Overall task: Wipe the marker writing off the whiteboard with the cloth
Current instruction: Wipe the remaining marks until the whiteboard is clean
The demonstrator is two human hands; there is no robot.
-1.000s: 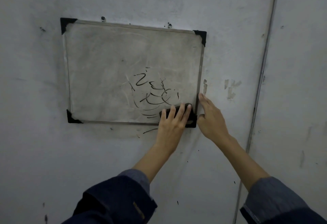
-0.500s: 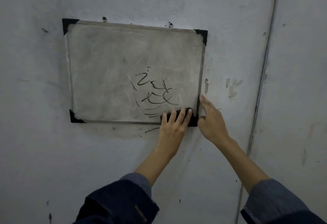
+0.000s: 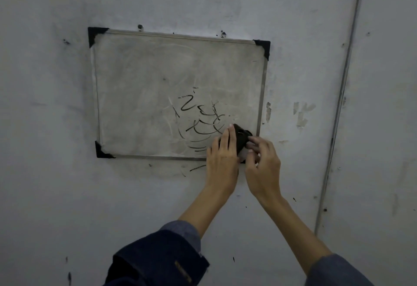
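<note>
A person's two bare hands reach up to a small whiteboard that hangs on a scuffed grey wall. The board has a thin metal frame with black plastic corner caps, three of them in view; its lower right corner is covered by the hands. Its surface is smeared grey, and black marker writing, a loose tangle of curved strokes, sits in the lower right part of the board, with a few stray strokes on the wall just below the bottom edge. A dark cloth, bunched up, lies against the board near that lower right corner, just beside the right edge of the frame and touching the lowest strokes of the writing. The left hand lies over the cloth's left side with fingers straight and pointing up, pressing it flat to the board. The right hand comes in from the right, its grip closed on the cloth: fingers curled and pinching the cloth's right side. Both forearms are bare, with dark blue sleeves pushed back. A thin vertical pipe or seam runs down the wall to the right.
</note>
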